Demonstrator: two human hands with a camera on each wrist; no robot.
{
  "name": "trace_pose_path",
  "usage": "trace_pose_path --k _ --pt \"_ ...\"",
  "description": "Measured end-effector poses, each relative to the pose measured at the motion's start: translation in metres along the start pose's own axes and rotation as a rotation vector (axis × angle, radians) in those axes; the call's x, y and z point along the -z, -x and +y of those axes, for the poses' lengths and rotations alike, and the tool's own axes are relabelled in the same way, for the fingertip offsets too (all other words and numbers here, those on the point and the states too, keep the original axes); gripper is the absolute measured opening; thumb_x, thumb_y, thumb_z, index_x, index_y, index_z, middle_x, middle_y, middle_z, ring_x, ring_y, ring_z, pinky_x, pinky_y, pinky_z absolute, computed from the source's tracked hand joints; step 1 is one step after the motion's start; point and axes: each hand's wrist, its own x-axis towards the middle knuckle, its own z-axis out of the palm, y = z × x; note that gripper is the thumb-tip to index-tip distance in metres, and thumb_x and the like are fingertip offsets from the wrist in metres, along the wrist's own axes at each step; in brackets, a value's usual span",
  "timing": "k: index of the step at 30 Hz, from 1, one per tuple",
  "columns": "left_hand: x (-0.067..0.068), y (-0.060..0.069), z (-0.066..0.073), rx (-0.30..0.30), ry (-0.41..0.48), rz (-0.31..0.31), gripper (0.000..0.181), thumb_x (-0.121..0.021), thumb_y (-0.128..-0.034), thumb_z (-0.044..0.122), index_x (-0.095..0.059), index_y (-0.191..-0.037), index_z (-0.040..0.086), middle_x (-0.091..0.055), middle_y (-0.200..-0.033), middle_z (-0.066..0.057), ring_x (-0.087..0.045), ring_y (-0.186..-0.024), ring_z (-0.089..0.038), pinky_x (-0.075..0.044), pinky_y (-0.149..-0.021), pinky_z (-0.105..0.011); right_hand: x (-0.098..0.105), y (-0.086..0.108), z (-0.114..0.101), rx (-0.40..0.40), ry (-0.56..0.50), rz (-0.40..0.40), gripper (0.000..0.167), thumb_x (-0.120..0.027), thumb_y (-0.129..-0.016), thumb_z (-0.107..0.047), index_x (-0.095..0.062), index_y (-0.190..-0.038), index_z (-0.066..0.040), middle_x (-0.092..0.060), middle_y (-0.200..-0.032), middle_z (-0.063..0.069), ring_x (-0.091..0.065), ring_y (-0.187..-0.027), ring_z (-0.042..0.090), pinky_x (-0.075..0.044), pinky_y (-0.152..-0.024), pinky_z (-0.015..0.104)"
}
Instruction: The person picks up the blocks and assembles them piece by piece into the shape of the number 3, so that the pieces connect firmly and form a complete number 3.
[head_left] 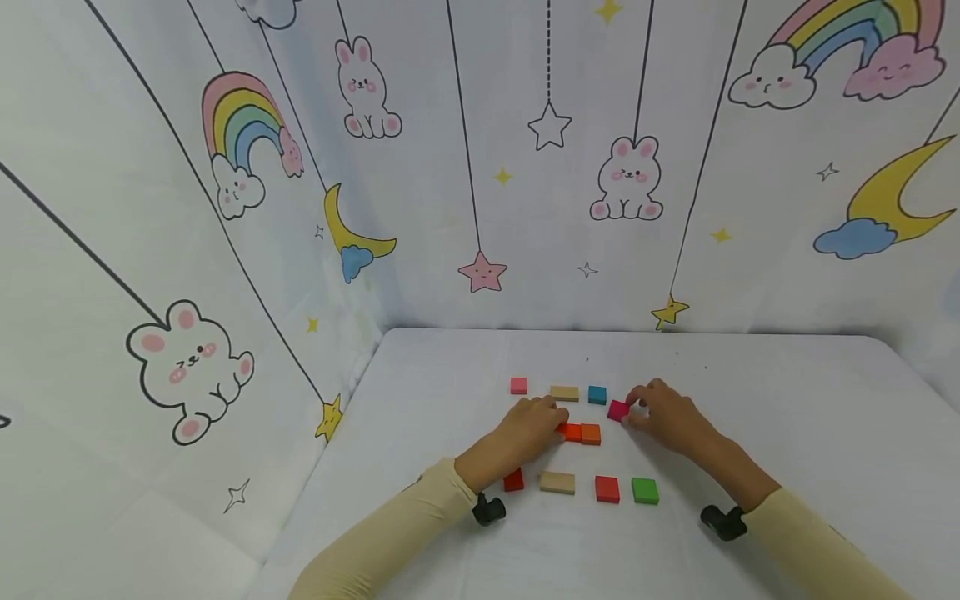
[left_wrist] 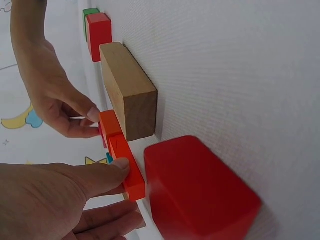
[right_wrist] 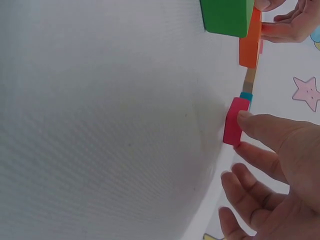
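In the head view the left hand (head_left: 527, 429) pinches a red-orange block (head_left: 571, 432) whose right end touches an orange block (head_left: 591, 434). The left wrist view shows the thumb on the long red-orange block (left_wrist: 127, 167). To the right, the right hand (head_left: 670, 419) holds a crimson block (head_left: 618, 410) between thumb and index finger, its other fingers loosely bent. In the right wrist view the crimson block (right_wrist: 236, 121) stands at the fingertips. A blue block (head_left: 597, 395) lies just behind and left of it.
A pink block (head_left: 518, 386) and a tan block (head_left: 564, 393) lie in the back row. Nearer the person are a red block (head_left: 513, 480), a second tan block (head_left: 557, 482), another red block (head_left: 607, 489) and a green block (head_left: 645, 491). A patterned cloth (head_left: 420, 208) hangs behind.
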Motion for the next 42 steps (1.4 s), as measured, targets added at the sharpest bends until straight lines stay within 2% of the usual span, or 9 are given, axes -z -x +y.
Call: trace_pose_path --k 21,31,42 --pt "0.0 -0.001 0.001 0.003 -0.011 0.012 0.028 -0.075 -0.0999 0.034 -0.075 -0.124 0.019 -0.071 -0.113 -0.001 -0.066 -0.094 -0.012 -0.054 -0.081 -0.022 -0.004 -0.001 -0.01 0.024 -0.012 -0.017 0.035 -0.088 -0.085 -0.018 -0.071 -0.113 -0.005 -0.065 -0.107 0.017 -0.066 -0.099 0.031 -0.06 -0.083 0.058" --pt "-0.002 -0.002 0.0 0.006 -0.016 0.011 0.029 -0.075 -0.1002 0.034 -0.074 -0.125 0.019 -0.071 -0.114 -0.001 -0.067 -0.095 -0.012 -0.054 -0.082 -0.022 -0.006 -0.002 -0.016 0.033 -0.027 -0.028 0.035 -0.087 -0.085 -0.016 -0.071 -0.114 -0.006 -0.064 -0.109 0.017 -0.066 -0.1 0.031 -0.064 -0.076 0.046" --pt "-0.002 -0.002 0.0 0.008 -0.018 0.009 0.03 -0.074 -0.1003 0.034 -0.074 -0.126 0.019 -0.071 -0.115 -0.002 -0.067 -0.096 -0.013 -0.054 -0.083 -0.022 -0.009 -0.005 -0.015 0.044 -0.029 -0.046 0.033 -0.085 -0.087 -0.016 -0.071 -0.116 -0.008 -0.063 -0.11 0.015 -0.066 -0.101 0.03 -0.064 -0.079 0.045"
